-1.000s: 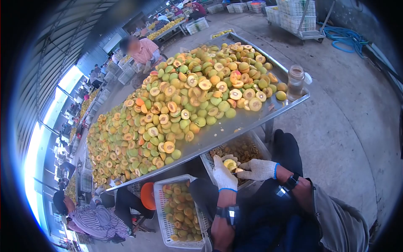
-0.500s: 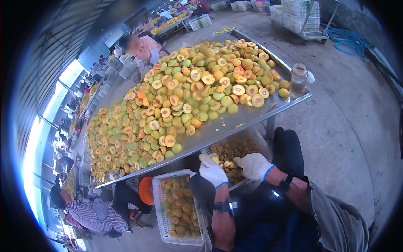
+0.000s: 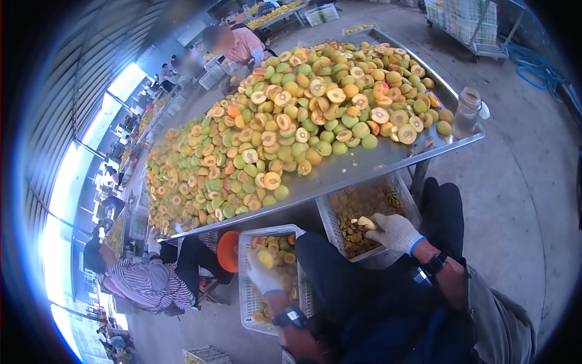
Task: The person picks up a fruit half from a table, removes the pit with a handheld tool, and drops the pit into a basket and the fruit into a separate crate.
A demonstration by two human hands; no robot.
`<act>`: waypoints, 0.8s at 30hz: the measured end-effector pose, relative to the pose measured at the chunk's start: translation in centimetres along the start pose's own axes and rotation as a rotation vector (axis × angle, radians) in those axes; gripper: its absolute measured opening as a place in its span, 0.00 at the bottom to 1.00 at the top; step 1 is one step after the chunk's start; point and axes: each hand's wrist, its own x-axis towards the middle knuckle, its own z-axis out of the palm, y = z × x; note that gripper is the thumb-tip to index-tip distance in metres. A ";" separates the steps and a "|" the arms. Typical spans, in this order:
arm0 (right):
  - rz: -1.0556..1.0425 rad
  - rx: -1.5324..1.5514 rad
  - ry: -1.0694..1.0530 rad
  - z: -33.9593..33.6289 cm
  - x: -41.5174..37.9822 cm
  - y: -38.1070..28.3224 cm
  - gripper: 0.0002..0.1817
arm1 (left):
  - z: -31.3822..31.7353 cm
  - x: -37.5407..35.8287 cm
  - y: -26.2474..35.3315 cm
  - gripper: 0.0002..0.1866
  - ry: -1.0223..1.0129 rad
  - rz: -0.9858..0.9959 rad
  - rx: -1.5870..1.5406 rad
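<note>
My left hand (image 3: 265, 280), in a white knit glove and blurred by motion, is over the white basket (image 3: 247, 309) of halved fruit. A blurred yellow fruit half, which looks like peach (image 3: 265, 258), is at its fingertips. My right hand (image 3: 395, 233), also gloved, is closed over the crate (image 3: 330, 225) of brown pits and scraps under the table edge. A short pale yellowish piece (image 3: 365, 222) sticks out from its fingers; what it is I cannot make out. A large heap of fruit halves (image 3: 267, 142) covers the metal table (image 3: 339, 182) ahead.
A clear jar (image 3: 467, 112) stands at the table's right corner. To the left, a person in a striped top (image 3: 151, 285) sits near an orange bucket (image 3: 228, 252). Another person (image 3: 239, 45) is beyond the heap. Stacked crates on a cart (image 3: 470, 27) and a blue hose (image 3: 536, 67) are behind.
My left hand has moved left from the pit crate to over the fruit basket. My right hand stays above the crate, apart from the left. The view has shifted, moving the scene rightward.
</note>
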 end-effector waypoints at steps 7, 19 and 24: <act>0.019 0.010 0.063 1.8 -0.1 2.6 0.20 | -5.3 -0.4 -6.5 0.21 0.432 0.069 0.716; -0.087 -0.008 0.221 4.2 -0.3 5.1 0.15 | 18.4 -9.5 2.1 0.28 -0.535 0.540 0.372; -0.041 0.055 0.239 4.2 -0.7 5.4 0.14 | 19.1 -9.0 0.9 0.17 -0.623 0.477 0.247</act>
